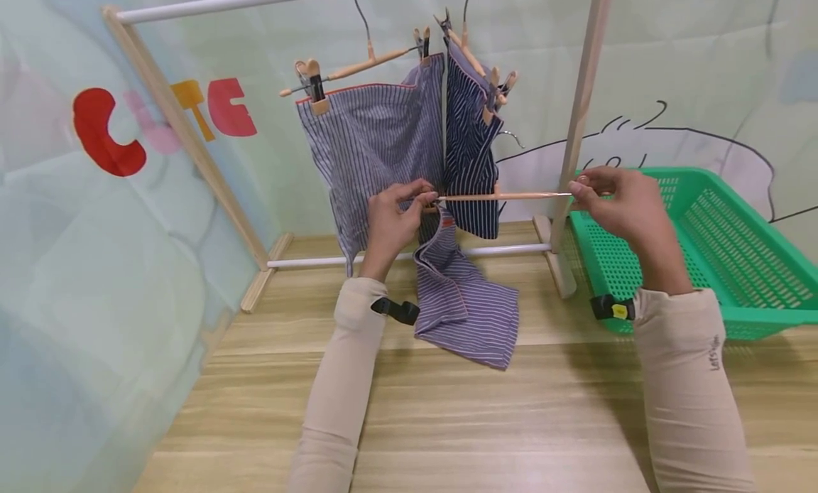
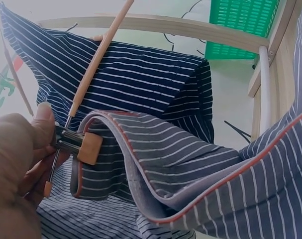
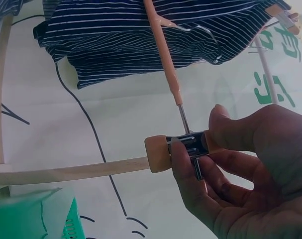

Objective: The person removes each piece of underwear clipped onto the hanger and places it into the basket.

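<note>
Between both hands runs a wooden clip hanger [image 1: 473, 197], held roughly level, its metal hook pointing away. My left hand [image 1: 396, 219] pinches its left clip [image 2: 73, 143], which bites the waistband of purple-grey striped shorts [image 1: 476, 315]. The shorts hang bunched from that one clip, their lower part over the table. At the other end, my right hand [image 1: 623, 198] pinches the right clip [image 3: 175, 149], with no cloth in it. Behind the hands, grey striped shorts [image 1: 383, 138] and navy striped shorts [image 1: 469, 152] hang by clip hangers from the rack.
The rack has a white top rail [image 1: 243, 1], wooden legs [image 1: 192, 145] and a lower rail [image 1: 511, 250]. A green plastic basket [image 1: 760, 315] stands at the right on the wood-grain table [image 1: 447, 422]. Behind is a printed backdrop [image 1: 690, 74].
</note>
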`<action>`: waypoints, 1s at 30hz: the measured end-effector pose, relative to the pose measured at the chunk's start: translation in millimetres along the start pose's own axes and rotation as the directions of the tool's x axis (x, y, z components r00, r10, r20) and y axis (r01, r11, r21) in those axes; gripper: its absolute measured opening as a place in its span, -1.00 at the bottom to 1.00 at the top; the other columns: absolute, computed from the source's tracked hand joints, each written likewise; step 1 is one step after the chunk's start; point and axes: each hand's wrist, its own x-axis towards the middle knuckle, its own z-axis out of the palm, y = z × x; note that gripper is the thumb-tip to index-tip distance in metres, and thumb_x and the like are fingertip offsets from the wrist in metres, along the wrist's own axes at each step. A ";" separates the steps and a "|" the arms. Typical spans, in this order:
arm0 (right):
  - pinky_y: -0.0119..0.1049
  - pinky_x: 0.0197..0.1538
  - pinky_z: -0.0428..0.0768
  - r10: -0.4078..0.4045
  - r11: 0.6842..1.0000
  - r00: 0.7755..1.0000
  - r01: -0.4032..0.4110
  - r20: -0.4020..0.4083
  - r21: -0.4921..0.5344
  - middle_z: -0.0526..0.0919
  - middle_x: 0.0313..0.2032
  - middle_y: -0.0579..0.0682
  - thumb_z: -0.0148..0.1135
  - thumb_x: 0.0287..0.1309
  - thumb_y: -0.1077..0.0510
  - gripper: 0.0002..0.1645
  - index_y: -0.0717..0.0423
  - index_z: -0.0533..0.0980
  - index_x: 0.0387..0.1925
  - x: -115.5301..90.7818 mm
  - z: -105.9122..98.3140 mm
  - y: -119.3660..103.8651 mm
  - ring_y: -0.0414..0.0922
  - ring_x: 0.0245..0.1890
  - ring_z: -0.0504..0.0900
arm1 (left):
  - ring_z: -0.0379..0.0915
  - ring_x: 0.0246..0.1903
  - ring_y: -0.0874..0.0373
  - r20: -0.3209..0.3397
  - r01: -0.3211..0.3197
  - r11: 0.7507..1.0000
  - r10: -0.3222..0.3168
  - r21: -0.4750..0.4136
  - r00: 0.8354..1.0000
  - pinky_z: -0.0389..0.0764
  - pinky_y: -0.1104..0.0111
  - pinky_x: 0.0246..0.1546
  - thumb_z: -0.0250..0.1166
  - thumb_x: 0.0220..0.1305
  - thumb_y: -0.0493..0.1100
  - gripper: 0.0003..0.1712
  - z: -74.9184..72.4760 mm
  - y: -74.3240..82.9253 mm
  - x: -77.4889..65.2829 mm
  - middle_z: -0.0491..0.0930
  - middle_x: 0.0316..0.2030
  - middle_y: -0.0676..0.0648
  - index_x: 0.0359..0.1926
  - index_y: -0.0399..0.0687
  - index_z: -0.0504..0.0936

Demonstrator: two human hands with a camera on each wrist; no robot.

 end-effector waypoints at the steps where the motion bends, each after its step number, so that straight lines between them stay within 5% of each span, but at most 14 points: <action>1: -0.08 -0.23 0.47 -0.004 1.000 1.000 0.004 -0.002 0.008 0.57 0.00 0.29 -0.02 0.28 -0.24 -0.33 0.20 0.44 0.15 -0.2 0.1 -0.2 0.12 -0.04 0.53 | 0.46 -0.59 0.16 -0.004 0.002 1.000 -0.002 0.002 1.000 0.38 0.27 -0.64 0.33 0.16 -0.09 -0.77 -0.1 -0.1 -0.2 0.72 -0.30 -0.14 -0.26 -0.15 0.74; 6: -0.08 -0.22 0.45 -0.009 1.000 1.000 0.009 0.005 0.018 0.59 -0.01 0.28 -0.04 0.28 -0.24 -0.32 0.18 0.42 0.18 -1.2 -0.9 0.0 0.10 -0.03 0.53 | 0.27 -0.71 0.16 -0.018 -0.013 1.000 0.013 0.005 1.000 0.16 0.37 -0.69 0.33 0.17 -0.11 -0.78 -0.4 0.5 -0.3 0.71 -0.31 -0.14 -0.26 -0.17 0.74; 14: -0.06 -0.24 0.46 -0.015 1.000 1.000 0.015 -0.002 0.016 0.58 -0.02 0.29 -0.01 0.29 -0.21 -0.35 0.20 0.44 0.15 -1.4 -1.9 0.1 0.11 -0.08 0.56 | 0.51 -0.50 0.16 -0.024 -0.047 0.999 0.047 0.004 0.999 0.45 0.18 -0.58 0.35 0.14 -0.15 -0.79 0.8 -0.5 1.1 0.72 -0.35 -0.15 -0.28 -0.21 0.74; 23: -0.04 -0.25 0.44 -0.027 0.999 0.999 0.028 -0.017 0.018 0.59 -0.04 0.30 0.01 0.29 -0.19 -0.39 0.19 0.46 0.12 -3.1 -2.3 -0.9 0.12 -0.06 0.53 | 0.30 -0.69 0.18 -0.044 -0.067 0.997 0.068 0.022 0.997 0.20 0.35 -0.64 0.33 0.16 -0.20 -0.84 0.9 0.4 -0.2 0.72 -0.36 -0.15 -0.29 -0.19 0.75; 30: -0.02 -0.26 0.45 -0.036 0.999 0.998 0.036 -0.043 0.007 0.60 -0.05 0.27 0.00 0.29 -0.20 -0.40 0.17 0.48 0.09 -2.8 -2.4 -2.1 0.12 -0.02 0.46 | 0.54 -0.50 0.12 -0.086 -0.107 0.994 0.108 0.009 0.990 0.44 0.16 -0.58 0.37 0.11 -0.20 -0.84 0.5 2.7 2.3 0.72 -0.40 -0.17 -0.34 -0.23 0.75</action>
